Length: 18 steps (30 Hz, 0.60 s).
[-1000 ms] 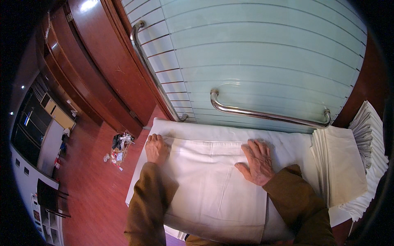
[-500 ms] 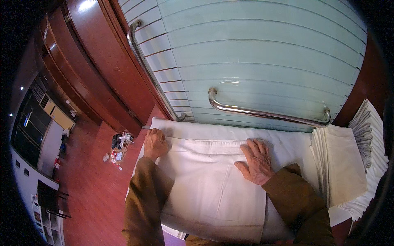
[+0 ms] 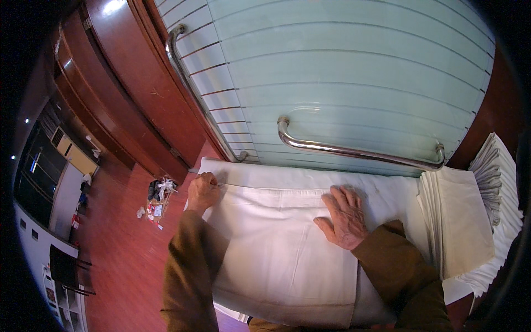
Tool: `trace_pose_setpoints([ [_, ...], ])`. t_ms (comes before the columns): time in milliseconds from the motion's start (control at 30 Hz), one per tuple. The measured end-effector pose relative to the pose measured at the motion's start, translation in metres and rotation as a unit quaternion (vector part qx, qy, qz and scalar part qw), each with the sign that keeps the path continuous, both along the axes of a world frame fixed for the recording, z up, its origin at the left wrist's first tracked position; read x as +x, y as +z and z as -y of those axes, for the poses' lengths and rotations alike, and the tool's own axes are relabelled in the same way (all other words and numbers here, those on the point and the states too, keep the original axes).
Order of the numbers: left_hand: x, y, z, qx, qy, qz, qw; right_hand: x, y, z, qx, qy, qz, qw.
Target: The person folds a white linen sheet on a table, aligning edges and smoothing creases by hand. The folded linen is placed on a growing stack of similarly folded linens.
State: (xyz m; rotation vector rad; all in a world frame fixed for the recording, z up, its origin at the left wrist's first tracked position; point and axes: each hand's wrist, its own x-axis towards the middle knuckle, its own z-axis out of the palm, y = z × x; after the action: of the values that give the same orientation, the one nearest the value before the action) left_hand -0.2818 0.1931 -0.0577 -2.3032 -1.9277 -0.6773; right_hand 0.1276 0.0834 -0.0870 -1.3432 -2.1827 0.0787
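White shelf unit: against the wall, well left of the counter.
Dark chair: beside the shelf unit, well left of the counter.
Floor: reddish, wood-like; fills the area left of the counter.
Red-brown door: beyond the counter's far-left corner, glossy.
Small pile: mixed dark, white and red items on the floor, left of the counter; contents too small to tell.
Slanting steel bar: lower end just behind the counter's far-left corner.
Left hand: at the counter's far-left part, touching the cloth's corner; fingers bent and narrow. Cannot tell whether fabric is pinched between them.
White cloth: spread over the left and middle of the counter, near edge hanging at its front; seams across the far end, light creases on top.
Glass panel: pale green, dark horizontal lines, upright behind the counter.
Right hand: mid-counter, palm down on the cloth; fingers spread wide, thumb apart, gripping nothing.
Level steel bar: on the panel, above the counter's far edge.
Folded stack: off-white cloths at the counter's right end.
Pleated bundle: white, just right of the stack, at the counter's far right.
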Motion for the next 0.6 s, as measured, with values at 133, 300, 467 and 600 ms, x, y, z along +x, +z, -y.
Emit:
trace_pose_setpoints([
  [133, -0.002, -0.002, 0.002, 0.092, -0.058, -0.08, 0.991, -0.001, 0.0, 0.001, -0.008, -0.004, -0.001, 1.0],
  [300, 0.0, -0.004, 0.007, 0.135, -0.066, -0.114, 0.982, -0.001, 0.001, 0.002, -0.004, -0.021, 0.006, 1.0],
  [467, 0.002, -0.011, 0.005, 0.127, -0.047, -0.098, 0.986, -0.001, -0.001, 0.001, 0.003, -0.023, 0.009, 1.0],
  [600, 0.011, -0.01, 0.008, 0.143, -0.026, -0.122, 0.982, -0.001, -0.003, 0.001, -0.009, -0.029, 0.009, 1.0],
])
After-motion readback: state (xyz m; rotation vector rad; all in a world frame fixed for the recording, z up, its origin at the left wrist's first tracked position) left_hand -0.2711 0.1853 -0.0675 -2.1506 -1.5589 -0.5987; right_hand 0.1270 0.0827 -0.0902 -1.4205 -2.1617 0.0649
